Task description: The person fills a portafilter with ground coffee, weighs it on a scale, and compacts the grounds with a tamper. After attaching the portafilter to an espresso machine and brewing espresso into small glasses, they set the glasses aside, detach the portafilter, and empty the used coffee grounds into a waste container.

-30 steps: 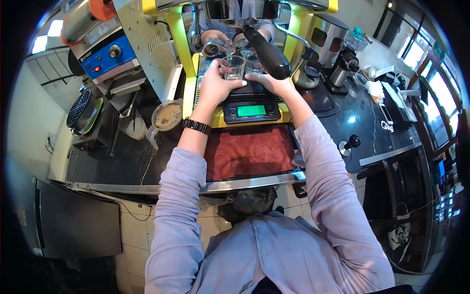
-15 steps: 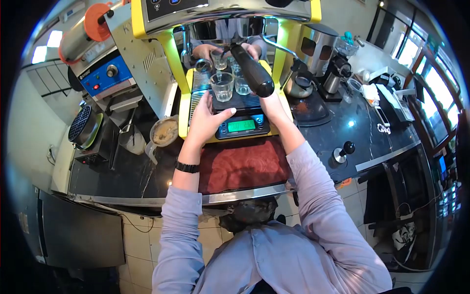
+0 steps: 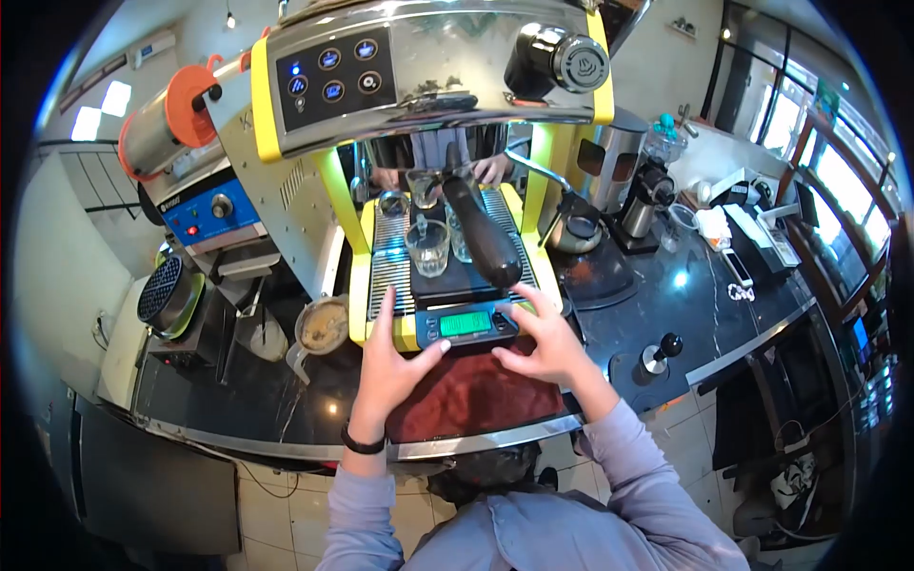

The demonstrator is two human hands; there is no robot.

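A black digital scale (image 3: 466,324) with a lit green display sits on the drip tray (image 3: 388,262) of the espresso machine. On the scale stands a clear glass (image 3: 427,255), with a second glass (image 3: 459,240) beside it, partly hidden behind the portafilter handle (image 3: 486,233). My left hand (image 3: 392,366) is open at the scale's left front corner, thumb stretched toward the display. Off the scale's right side, my right hand (image 3: 545,341) is open too, its fingers spread and its fingertips close to the scale's corner. Whether either hand touches the scale, I cannot tell.
A red-brown cloth (image 3: 476,395) lies in front of the machine. To the left stands a measuring jug (image 3: 322,325) with tan contents. A tamper (image 3: 659,355) is at the right, with a steam pitcher (image 3: 576,234) behind it. The machine's control panel (image 3: 335,78) is lit.
Both hands have drawn back from around the glasses to the scale's front corners. The view has tilted up, showing more of the machine. The glasses remain on the scale.
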